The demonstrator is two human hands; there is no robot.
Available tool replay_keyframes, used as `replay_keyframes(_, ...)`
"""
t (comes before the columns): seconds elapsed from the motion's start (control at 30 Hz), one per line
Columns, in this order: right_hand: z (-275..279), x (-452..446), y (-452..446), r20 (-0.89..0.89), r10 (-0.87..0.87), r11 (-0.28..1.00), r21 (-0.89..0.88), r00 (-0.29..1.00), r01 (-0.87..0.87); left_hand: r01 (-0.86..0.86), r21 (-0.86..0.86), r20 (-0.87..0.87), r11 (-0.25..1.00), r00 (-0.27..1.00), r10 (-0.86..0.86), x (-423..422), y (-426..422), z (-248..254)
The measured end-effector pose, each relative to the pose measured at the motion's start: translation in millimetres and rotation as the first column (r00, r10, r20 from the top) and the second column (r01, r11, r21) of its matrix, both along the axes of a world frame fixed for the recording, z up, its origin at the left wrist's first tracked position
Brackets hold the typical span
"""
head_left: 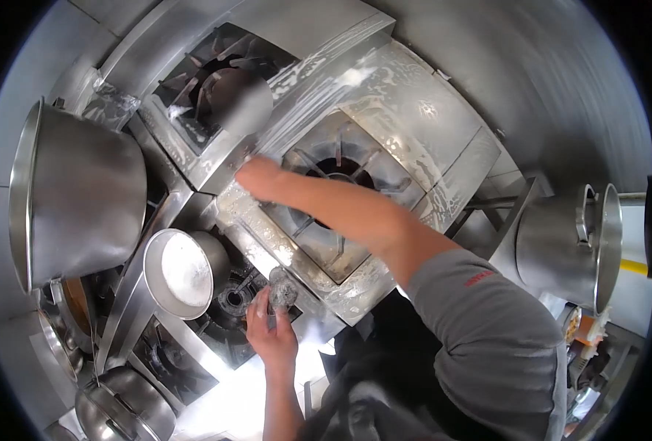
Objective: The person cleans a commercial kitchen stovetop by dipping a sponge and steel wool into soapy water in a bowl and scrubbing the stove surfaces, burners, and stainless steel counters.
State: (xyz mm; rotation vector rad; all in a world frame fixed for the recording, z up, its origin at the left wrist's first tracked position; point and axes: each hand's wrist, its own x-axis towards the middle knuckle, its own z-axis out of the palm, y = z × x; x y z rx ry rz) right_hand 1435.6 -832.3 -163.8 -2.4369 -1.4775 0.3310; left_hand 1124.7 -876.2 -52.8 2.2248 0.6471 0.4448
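Note:
My left hand holds a grey steel wool scrubber by its fingers, above the front edge of the soapy stove top. My right arm reaches across a square burner grate. At its end my right hand is closed and pressed near the raised metal edge between two burners. Whatever it may hold is hidden under the fingers. White suds streak the steel stove surface around the grate.
A pot with white foamy liquid stands left of my left hand. Large steel pots stand at the left and right. A lidded pot sits lower left. Another burner lies at the back.

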Motion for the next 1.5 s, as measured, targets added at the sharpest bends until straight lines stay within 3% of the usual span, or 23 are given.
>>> replay_keyframes(0.1,-9,1,-4,0.157,0.115,0.977,0.161,0.981,-0.141,0.038,0.013,0.006,0.999,0.999,-0.038,3,-5,-5)
replay_keyframes(0.23,8,86,-69,-0.048,-0.143,0.989,-0.046,0.989,0.141,0.053,-0.006,-0.043,0.999,0.998,-0.053,5,-11,-2)
replay_keyframes(0.3,10,130,-117,0.000,-0.355,0.935,0.009,0.935,0.355,0.042,0.000,-0.036,0.999,0.998,-0.042,2,-12,-1)
replay_keyframes(0.4,13,145,-126,0.090,-0.381,0.919,-0.071,0.920,0.387,0.041,0.023,-0.021,0.999,0.999,-0.041,-4,-10,-6)
replay_keyframes(0.47,-8,115,-84,-0.097,-0.307,0.945,0.091,0.947,0.315,0.023,0.008,-0.029,1.000,0.999,-0.022,-5,-9,-7)
replay_keyframes(0.5,15,79,-59,-0.223,-0.321,0.947,-0.079,0.921,0.311,0.004,0.012,-0.034,1.000,0.999,-0.004,-5,-7,-10)
replay_keyframes(0.57,-1,16,-18,-0.141,0.034,0.998,0.052,0.989,-0.027,-0.049,-0.036,-0.036,0.998,0.998,0.048,0,-3,-16)
replay_keyframes(0.6,-7,-12,3,-0.266,0.053,0.993,0.112,0.963,-0.023,-0.048,-0.027,-0.022,0.998,0.999,0.047,6,-3,-20)
replay_keyframes(0.67,24,-44,1,-0.235,0.095,0.987,0.152,0.967,-0.060,-0.233,-0.314,0.014,0.920,0.968,0.250,12,0,-24)
replay_keyframes(0.73,51,-46,-41,-0.424,-0.040,0.804,0.524,0.905,0.281,-0.303,-0.385,-0.027,0.872,0.948,0.317,14,0,-15)
replay_keyframes(0.8,69,-16,-90,-0.641,-0.361,0.446,0.520,0.678,0.729,-0.288,-0.433,-0.023,0.854,0.951,0.309,14,-4,-10)
replay_keyframes(0.87,44,48,-107,-0.580,-0.604,0.049,0.657,0.546,0.752,-0.291,-0.428,-0.064,0.856,0.954,0.292,1,-12,-5)
replay_keyframes(0.93,45,106,-102,-0.820,-0.349,-0.159,0.528,0.453,0.834,-0.324,-0.390,-0.137,0.862,0.946,0.293,-13,-18,4)
replay_keyframes(0.97,36,103,-77,-0.829,-0.335,-0.167,0.520,0.448,0.838,-0.327,-0.374,-0.138,0.868,0.945,0.297,-23,-20,2)
replay_keyframes(1.03,20,86,8,-0.911,-0.382,-0.430,0.323,0.154,0.843,-0.343,-0.357,-0.127,0.869,0.939,0.319,-39,-22,-1)
replay_keyframes(1.1,25,-4,60,-0.962,-0.227,-0.197,0.201,0.155,0.960,-0.370,-0.413,-0.151,0.832,0.929,0.338,-46,-25,6)
replay_keyframes(1.13,15,-43,75,-0.917,-0.310,0.010,0.261,0.251,0.965,-0.394,-0.473,-0.164,0.788,0.918,0.361,-46,-25,10)
replay_keyframes(1.2,17,-57,66,-0.877,-0.286,0.147,0.357,0.385,0.922,-0.366,-0.505,-0.129,0.782,0.928,0.350,-38,-25,18)
replay_keyframes(1.23,37,-37,49,-0.765,-0.508,0.143,0.378,0.396,0.914,-0.377,-0.500,-0.137,0.780,0.924,0.358,-37,-24,19)
replay_keyframes(1.3,49,45,-9,-0.504,-0.561,0.394,0.535,0.656,0.748,-0.404,-0.480,-0.176,0.779,0.914,0.366,-34,-23,23)
replay_keyframes(1.33,28,95,-19,-0.144,-0.824,0.269,0.752,0.548,0.602,-0.400,-0.484,-0.172,0.778,0.916,0.363,-32,-23,19)
replay_keyframes(1.37,40,139,-57,-0.252,-0.792,0.306,0.624,0.556,0.719,-0.395,-0.491,-0.182,0.776,0.918,0.353,-35,-23,15)
replay_keyframes(1.5,66,251,-169,0.099,-0.832,0.517,0.496,0.546,0.697,-0.367,-0.558,-0.127,0.744,0.924,0.361,-42,-20,4)
